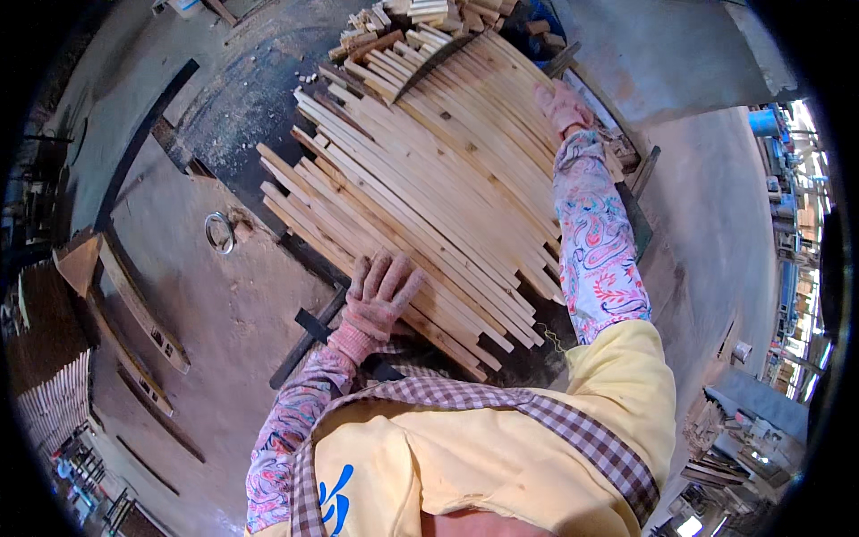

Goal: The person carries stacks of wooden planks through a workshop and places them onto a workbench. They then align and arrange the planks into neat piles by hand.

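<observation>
Many pale wooden strips point(420, 170) lie side by side, slanting across a dark work surface, with uneven ends. My left hand point(380, 291), in a dusty pink glove, rests on the near-left edge of these strips, its fingers stretched out and slightly spread. At the far right my right hand point(564, 106), also gloved in pink, is closed at the outer edge of the strips; its fingertips are partly hidden. A dark curved line point(434, 67) crosses the far part of the strips, and I cannot make out what it is.
Short wood offcuts point(376, 40) are piled beyond the strips. Sawdust point(237, 116) covers the dark surface at the far left. A metal ring point(219, 233) lies to the left, near curved wooden pieces point(143, 304). A dark bar point(309, 336) juts out beside my left wrist.
</observation>
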A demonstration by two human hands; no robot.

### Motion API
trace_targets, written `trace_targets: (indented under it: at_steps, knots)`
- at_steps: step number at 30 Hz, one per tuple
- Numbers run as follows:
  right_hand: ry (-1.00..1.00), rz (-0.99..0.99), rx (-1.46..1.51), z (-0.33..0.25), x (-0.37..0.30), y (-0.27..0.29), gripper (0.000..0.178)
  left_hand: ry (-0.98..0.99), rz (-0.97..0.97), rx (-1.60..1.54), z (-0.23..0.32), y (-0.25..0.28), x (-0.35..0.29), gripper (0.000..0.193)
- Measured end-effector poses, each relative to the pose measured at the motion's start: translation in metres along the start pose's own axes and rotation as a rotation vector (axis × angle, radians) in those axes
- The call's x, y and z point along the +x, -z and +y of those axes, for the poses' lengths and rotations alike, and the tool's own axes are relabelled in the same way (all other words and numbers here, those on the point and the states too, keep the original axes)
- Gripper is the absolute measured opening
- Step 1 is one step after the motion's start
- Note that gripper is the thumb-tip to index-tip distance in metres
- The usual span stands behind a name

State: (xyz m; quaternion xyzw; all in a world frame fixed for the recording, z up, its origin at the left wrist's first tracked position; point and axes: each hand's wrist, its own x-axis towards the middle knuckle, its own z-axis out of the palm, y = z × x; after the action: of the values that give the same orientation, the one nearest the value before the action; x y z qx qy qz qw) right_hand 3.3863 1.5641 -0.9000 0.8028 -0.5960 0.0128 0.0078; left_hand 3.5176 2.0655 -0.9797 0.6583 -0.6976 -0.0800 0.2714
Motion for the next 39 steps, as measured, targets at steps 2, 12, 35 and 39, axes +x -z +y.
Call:
trace_targets:
  at_steps: [2,12,35,39]
  knots:
    - [0.014,0.025,0.013,-0.001,0.006,0.0,0.076,-0.051,0.076,0.082,-0.006,-0.013,-0.004,0.107]
    - [-0.049,0.074,-0.013,-0.007,0.011,0.003,0.076,-0.069,0.049,0.029,-0.008,-0.005,0.0,0.082]
    - [0.077,0.225,-0.164,0.07,0.083,-0.017,0.083,-0.223,0.314,0.112,-0.033,-0.058,0.003,0.055]
    - [0.058,0.161,0.079,0.02,0.035,-0.008,0.082,-0.159,0.197,0.106,-0.02,-0.024,-0.007,0.068]
